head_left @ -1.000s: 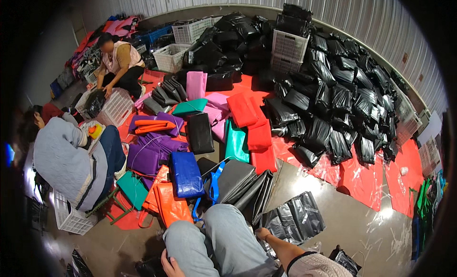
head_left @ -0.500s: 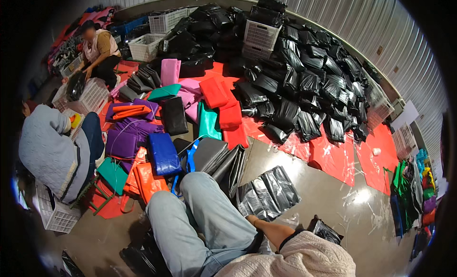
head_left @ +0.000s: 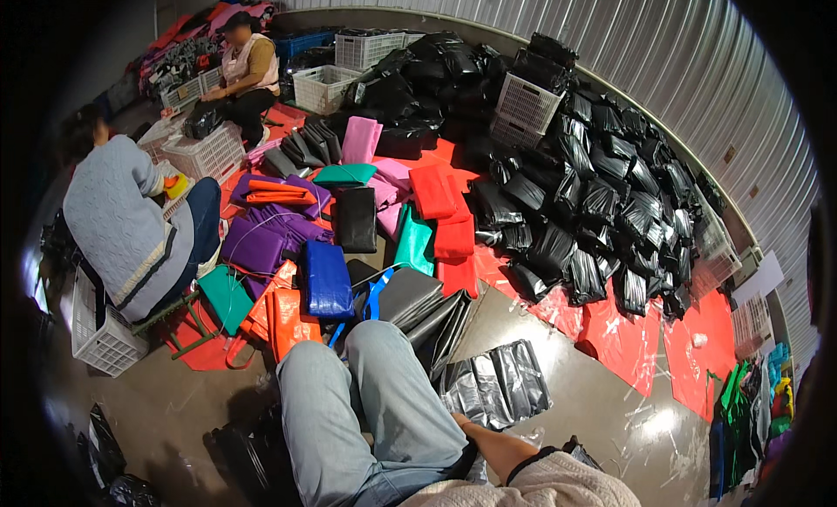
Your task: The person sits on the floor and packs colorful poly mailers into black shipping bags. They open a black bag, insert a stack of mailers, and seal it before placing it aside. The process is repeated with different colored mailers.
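Note:
My right forearm reaches past the outer side of my jeans-clad knee point(head_left: 397, 376). Only a small part of my right hand point(head_left: 459, 419) shows, at the near-left edge of some flat black plastic bags point(head_left: 495, 385) on the floor. Its fingers are hidden by the leg, so I cannot tell what they hold. My left hand is out of view. In front of my knees lie folded bundles in dark grey point(head_left: 403, 299), blue point(head_left: 328, 280) and orange point(head_left: 290, 318).
Black wrapped packages point(head_left: 588, 202) are heaped along the metal wall. Red sheets point(head_left: 617, 337) cover part of the floor. On the left sits a person in a grey knit top point(head_left: 131, 219); farther back, another person in a pink vest point(head_left: 248, 67) sits by a white crate point(head_left: 209, 152).
My view has tilted up and turned left, so the scene sits farther right. The person in the pink vest has straightened up. My right hand stays beside the black bags.

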Demonstrator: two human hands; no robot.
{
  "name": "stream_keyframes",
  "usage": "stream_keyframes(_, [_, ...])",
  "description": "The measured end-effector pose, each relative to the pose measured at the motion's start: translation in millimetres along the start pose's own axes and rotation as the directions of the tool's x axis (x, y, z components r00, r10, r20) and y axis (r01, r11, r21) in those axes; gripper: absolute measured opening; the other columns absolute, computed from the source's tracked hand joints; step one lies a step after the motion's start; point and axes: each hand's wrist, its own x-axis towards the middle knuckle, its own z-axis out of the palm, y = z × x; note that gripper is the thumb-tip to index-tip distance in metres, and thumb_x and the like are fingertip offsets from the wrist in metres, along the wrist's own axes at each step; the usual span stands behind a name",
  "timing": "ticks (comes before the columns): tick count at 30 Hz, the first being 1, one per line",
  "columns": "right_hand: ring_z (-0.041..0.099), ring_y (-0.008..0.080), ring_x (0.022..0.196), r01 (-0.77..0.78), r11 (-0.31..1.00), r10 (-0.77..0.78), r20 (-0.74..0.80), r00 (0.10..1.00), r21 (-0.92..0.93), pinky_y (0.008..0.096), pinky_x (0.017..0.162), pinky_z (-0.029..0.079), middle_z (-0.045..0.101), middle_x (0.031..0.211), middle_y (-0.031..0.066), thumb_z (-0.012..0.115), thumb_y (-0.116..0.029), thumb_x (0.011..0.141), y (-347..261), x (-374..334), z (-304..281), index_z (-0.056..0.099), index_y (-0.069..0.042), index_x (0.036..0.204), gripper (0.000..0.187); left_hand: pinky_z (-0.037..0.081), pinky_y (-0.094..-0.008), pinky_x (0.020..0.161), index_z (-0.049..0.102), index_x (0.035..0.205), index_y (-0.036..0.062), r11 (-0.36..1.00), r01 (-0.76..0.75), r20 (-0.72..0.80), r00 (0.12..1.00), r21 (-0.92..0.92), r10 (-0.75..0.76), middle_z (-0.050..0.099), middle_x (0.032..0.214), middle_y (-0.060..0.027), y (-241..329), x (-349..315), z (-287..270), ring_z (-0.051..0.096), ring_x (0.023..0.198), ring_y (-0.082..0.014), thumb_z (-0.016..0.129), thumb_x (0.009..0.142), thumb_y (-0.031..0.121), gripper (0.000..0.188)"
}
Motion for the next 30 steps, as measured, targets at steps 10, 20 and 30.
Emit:
stream_keyframes(10, [0.063,0.0353,0.107,0.035,0.999,-0.035,-0.053,0.998,0.002,0.0446,0.086,0.05,0.067,0.111,0.0209,0.059,-0.037,0.086,84,65,71,0.068,-0.009,0.112,0.039,0.037,-0.0471,0.105,0.041,0.135,-0.0017,0.998,0.05,-0.008,0.999,0.032,-0.05,0.043,0.141,-0.021,-7,-12,0,0.045,0.127,-0.0355,0.049,0.098,0.017,0.042])
stream_keyframes(20, [0.063,0.0355,0.106,0.013,0.999,-0.012,-0.016,1.0,0.048,0.0449,0.085,0.05,0.067,0.111,0.0212,0.058,-0.037,0.087,33,30,50,0.068,-0.009,0.111,0.039,0.039,-0.0472,0.104,0.044,0.133,-0.0017,0.994,0.082,-0.016,0.997,0.076,-0.081,0.045,0.14,-0.021,-12,-19,-6,0.048,0.125,-0.0355,0.05,0.098,0.018,0.04])
stream_keyframes(30, [0.064,0.0361,0.104,-0.017,1.0,0.017,0.029,0.999,-0.001,0.0453,0.084,0.05,0.067,0.11,0.0217,0.059,-0.036,0.086,-5,-18,-4,0.068,-0.008,0.109,0.038,0.041,-0.0473,0.102,0.047,0.13,-0.0018,0.995,0.059,-0.017,0.998,0.086,-0.058,0.047,0.138,-0.021,-12,-22,-14,0.051,0.122,-0.0355,0.051,0.098,0.019,0.038])
